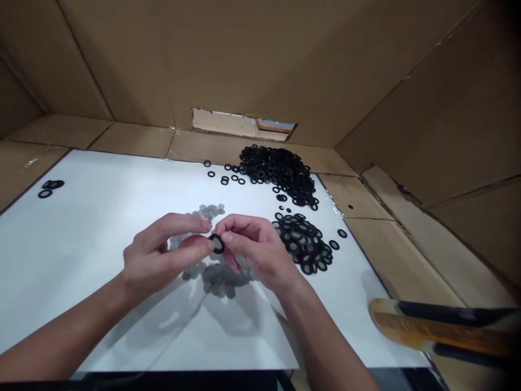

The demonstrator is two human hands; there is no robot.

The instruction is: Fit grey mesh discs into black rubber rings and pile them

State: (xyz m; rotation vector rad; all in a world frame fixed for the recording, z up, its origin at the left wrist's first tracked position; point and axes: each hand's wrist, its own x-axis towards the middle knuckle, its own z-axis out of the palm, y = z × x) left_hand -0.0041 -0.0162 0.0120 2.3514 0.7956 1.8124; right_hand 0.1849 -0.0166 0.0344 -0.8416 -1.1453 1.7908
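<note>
My left hand (163, 255) and my right hand (252, 250) meet above a white sheet (61, 260), pinching a black rubber ring (217, 244) between their fingertips. A grey centre shows inside the ring, though its exact fit is hidden. Directly below my hands lies a pile of small grey discs (220, 281), partly covered by my fingers. To the right of my right hand sits a heap of black rings with grey centres (303, 244). Farther back is a larger heap of plain black rings (279, 174).
Several loose black rings (51, 187) lie at the sheet's far left. Cardboard walls (203, 54) surround the sheet on the far and side edges, with a rectangular opening (240, 124) at the back. A flat orange and black object (439, 331) intrudes at the lower right.
</note>
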